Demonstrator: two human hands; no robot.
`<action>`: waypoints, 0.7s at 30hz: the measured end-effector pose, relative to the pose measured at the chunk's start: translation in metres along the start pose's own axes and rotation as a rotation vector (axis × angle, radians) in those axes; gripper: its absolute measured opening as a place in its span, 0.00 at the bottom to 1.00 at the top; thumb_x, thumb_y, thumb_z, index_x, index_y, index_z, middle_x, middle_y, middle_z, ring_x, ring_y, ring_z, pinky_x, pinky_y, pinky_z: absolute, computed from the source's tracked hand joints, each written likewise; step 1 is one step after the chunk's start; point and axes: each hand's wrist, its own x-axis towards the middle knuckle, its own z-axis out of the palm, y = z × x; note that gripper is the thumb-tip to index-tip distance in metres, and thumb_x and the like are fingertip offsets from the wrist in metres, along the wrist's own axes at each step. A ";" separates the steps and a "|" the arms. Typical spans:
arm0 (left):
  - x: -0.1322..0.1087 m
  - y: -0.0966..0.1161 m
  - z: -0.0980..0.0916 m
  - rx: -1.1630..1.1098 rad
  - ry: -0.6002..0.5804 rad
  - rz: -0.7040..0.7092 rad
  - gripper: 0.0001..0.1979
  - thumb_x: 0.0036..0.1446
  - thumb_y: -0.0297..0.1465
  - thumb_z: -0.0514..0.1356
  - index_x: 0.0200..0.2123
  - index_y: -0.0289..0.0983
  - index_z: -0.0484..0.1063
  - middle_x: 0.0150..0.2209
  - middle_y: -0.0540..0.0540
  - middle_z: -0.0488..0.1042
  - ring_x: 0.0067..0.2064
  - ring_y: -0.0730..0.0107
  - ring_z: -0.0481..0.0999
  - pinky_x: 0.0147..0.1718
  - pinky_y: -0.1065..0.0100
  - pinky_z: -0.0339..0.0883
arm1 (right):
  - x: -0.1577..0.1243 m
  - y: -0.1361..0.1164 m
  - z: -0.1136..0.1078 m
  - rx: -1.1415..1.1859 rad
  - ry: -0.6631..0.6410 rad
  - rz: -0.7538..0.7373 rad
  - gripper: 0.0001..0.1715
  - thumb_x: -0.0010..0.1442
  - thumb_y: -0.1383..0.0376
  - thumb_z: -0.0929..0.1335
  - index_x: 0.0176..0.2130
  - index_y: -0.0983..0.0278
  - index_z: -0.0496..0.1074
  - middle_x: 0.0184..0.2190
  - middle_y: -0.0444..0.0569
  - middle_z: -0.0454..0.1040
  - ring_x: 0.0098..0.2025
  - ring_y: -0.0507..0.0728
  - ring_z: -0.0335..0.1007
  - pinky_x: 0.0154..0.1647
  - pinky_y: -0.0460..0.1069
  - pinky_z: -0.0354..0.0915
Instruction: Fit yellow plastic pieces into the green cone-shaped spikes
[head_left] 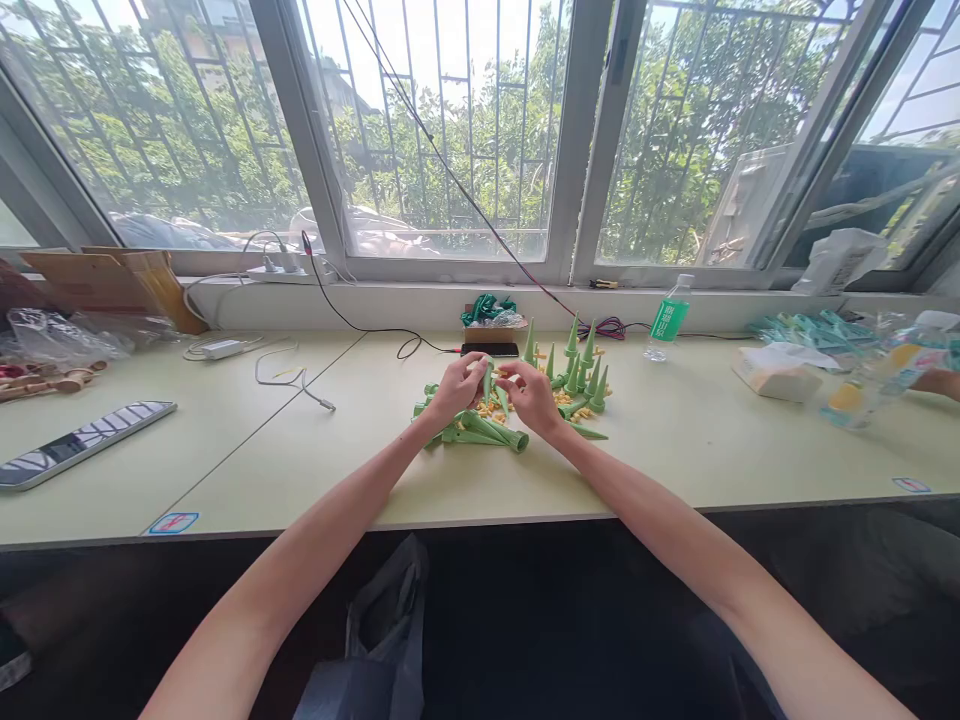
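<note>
My left hand (454, 388) and my right hand (534, 396) meet over the middle of the pale table (315, 470). Both are closed round one green cone-shaped plastic spike (488, 381) held upright between them. Beneath the hands lie several more green spikes (487, 430) on their sides, mixed with small yellow pieces (487, 408). Just behind and to the right, several green spikes (581, 375) stand upright on their wide ends.
A black phone (490, 349) lies behind the pile, beside a bag of green parts (489, 310). A green-labelled water bottle (667, 320) stands at right. White tissue (780, 368), another person's arm (941, 380), a remote-like device (79, 443), cables (300, 375) and a power strip (277, 270) surround.
</note>
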 end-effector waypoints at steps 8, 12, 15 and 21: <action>0.000 0.002 -0.002 0.034 -0.015 0.033 0.20 0.63 0.42 0.55 0.51 0.34 0.68 0.15 0.57 0.62 0.13 0.78 0.56 0.12 0.76 0.51 | -0.001 0.003 0.001 0.034 0.002 0.006 0.11 0.62 0.60 0.67 0.41 0.63 0.75 0.40 0.52 0.78 0.33 0.55 0.72 0.31 0.49 0.65; 0.000 -0.001 -0.003 0.067 -0.017 0.049 0.22 0.63 0.43 0.56 0.53 0.35 0.68 0.16 0.56 0.63 0.14 0.78 0.57 0.13 0.76 0.53 | -0.001 0.002 0.000 0.035 -0.007 0.009 0.13 0.63 0.58 0.65 0.40 0.62 0.74 0.34 0.50 0.77 0.31 0.55 0.71 0.30 0.48 0.64; -0.002 -0.002 -0.001 0.137 -0.016 0.095 0.22 0.62 0.44 0.56 0.52 0.35 0.70 0.17 0.55 0.64 0.16 0.79 0.58 0.16 0.76 0.55 | -0.001 0.000 -0.002 0.008 -0.009 0.035 0.17 0.66 0.56 0.62 0.33 0.62 0.72 0.25 0.47 0.73 0.27 0.54 0.68 0.29 0.47 0.61; -0.007 0.003 0.002 0.317 -0.017 0.208 0.21 0.63 0.43 0.55 0.52 0.35 0.71 0.19 0.54 0.64 0.19 0.79 0.58 0.20 0.76 0.57 | -0.001 -0.002 -0.003 -0.111 0.019 0.064 0.23 0.68 0.55 0.59 0.23 0.61 0.60 0.18 0.43 0.65 0.22 0.52 0.59 0.26 0.47 0.53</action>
